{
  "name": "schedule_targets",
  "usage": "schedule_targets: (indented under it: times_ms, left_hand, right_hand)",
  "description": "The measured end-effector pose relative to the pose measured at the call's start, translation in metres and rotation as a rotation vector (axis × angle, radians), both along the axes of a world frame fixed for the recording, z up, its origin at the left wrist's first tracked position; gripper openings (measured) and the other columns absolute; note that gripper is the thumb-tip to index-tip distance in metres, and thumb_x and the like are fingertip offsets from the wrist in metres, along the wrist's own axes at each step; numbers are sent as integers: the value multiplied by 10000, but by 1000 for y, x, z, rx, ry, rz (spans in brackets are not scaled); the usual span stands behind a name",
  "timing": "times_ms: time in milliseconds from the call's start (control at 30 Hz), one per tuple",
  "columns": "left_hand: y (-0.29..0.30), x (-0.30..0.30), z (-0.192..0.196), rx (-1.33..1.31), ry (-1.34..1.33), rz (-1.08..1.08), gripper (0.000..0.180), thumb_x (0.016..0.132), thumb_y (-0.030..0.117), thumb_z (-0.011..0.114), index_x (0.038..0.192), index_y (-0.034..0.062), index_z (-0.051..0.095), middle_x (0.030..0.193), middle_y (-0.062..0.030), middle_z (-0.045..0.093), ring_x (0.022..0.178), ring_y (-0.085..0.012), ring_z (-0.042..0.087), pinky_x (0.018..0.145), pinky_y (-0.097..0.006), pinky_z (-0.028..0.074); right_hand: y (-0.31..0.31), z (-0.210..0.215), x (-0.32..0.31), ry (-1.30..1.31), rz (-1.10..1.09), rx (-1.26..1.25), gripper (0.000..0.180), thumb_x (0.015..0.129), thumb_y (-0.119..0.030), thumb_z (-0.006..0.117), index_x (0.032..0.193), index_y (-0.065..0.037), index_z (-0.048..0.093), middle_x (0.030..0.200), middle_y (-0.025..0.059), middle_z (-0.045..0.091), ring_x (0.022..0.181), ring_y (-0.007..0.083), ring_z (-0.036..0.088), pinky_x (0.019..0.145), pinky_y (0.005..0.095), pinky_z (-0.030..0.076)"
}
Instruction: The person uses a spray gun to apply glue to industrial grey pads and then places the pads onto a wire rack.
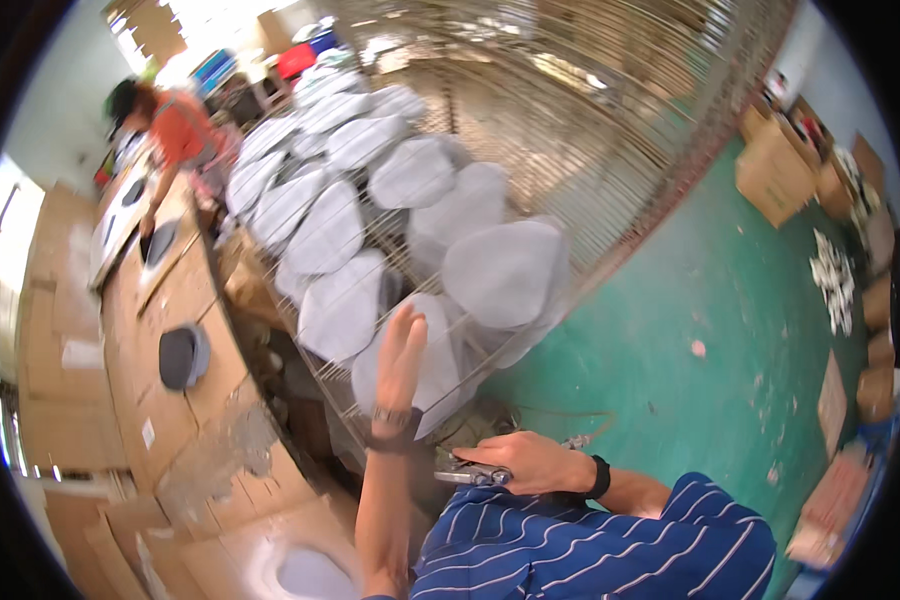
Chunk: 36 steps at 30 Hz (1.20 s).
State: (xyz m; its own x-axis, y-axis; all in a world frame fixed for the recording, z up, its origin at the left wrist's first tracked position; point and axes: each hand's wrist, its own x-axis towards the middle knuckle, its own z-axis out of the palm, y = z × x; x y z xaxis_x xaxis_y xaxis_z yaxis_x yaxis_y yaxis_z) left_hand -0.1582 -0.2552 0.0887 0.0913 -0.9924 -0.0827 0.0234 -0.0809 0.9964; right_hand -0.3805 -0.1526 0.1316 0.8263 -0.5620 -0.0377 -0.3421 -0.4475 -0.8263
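My left hand (400,365) is raised with its fingers stretched out, over the near corner of a wire rack (345,385). It is nearest to a light grey rounded piece (433,350) lying on that rack; whether it touches the piece I cannot tell. Close to my body, my right hand (530,460) is wrapped round a metal spray gun (473,473). Several more such grey pieces (500,272) rest in rows on the wires. Motion blurs the left fingers a little.
On the left runs a cardboard-covered bench (160,420) bearing a dark and grey rounded piece (183,357). A co-worker in orange (182,130) bends over its far end. Another wire rack (610,90) stands beyond, right of the pieces. Cardboard boxes (775,172) line the right wall.
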Motion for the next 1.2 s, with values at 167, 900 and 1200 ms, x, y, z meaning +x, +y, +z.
schedule_targets:
  times_ms: [167,900,1200]
  left_hand:
    - [132,75,22,-10,224,344,418,1086,304,497,1369,1,553,1153,-102,669,1065,-191,655,946,-345,538]
    - [624,-92,-436,1202,-506,475,254,918,274,575,848,81,724,950,-125,757,809,-299,734,676,-431,581]
    - [641,-103,-465,880,305,1332,201,974,235,598,1082,93,690,808,-77,668,694,-236,669,590,-418,560]
  right_hand:
    - [-5,25,46,-81,278,76,715,708,24,676,1407,-49,546,1037,178,666,910,369,666,791,428,541]
    - [156,99,255,-105,850,-71,568,732,68,758,1287,15,647,933,189,697,786,323,687,701,335,526]
    - [147,105,267,-19,1011,-28,709,658,27,601,1367,9,596,945,193,672,786,365,659,724,362,534]
